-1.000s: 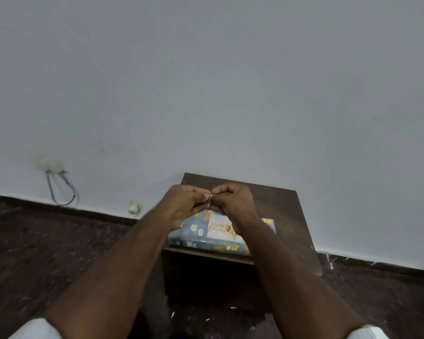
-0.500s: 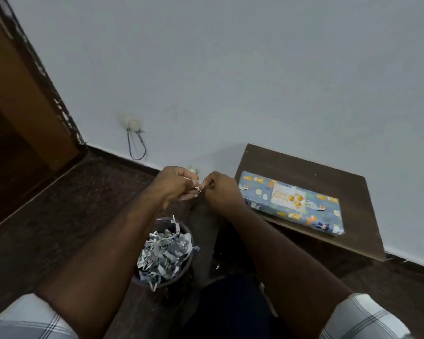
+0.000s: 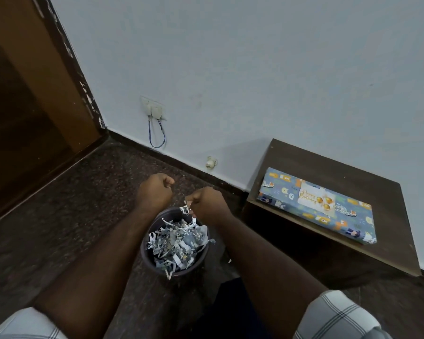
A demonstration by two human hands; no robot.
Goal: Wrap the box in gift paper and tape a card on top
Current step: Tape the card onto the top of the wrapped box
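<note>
**Inspector:** Where does the work stand?

**Onlooker:** The flat rectangular box in blue patterned gift paper lies on the low dark-brown wooden table by the wall, with the white "Happy Birthday" card with gold balloons flat on top of it. By my judgement the wrapping and card are done, and this is clearing up.

**Inspector:** The hands?

**Onlooker:** Both are well apart from the box, over the round dark plastic bin of shredded paper scraps. The left hand is curled into a fist; I see nothing in it. The right hand pinches a small crumpled scrap of paper or tape just above the bin's rim.

**Inspector:** Risks?

**Onlooker:** The bin is heaped, strips already hanging over its edge. A dropped scrap could slide off onto the dark speckled floor; if it is tape, it may cling to the fingers instead of falling. I cannot tell whether the card's edges are firmly taped; a loose corner could lift.

**Inspector:** Surroundings?

**Onlooker:** A white wall socket with a looped blue cable, a small white fitting near the skirting, and a brown wooden door at left. Nothing lies between hand and bin.
</note>
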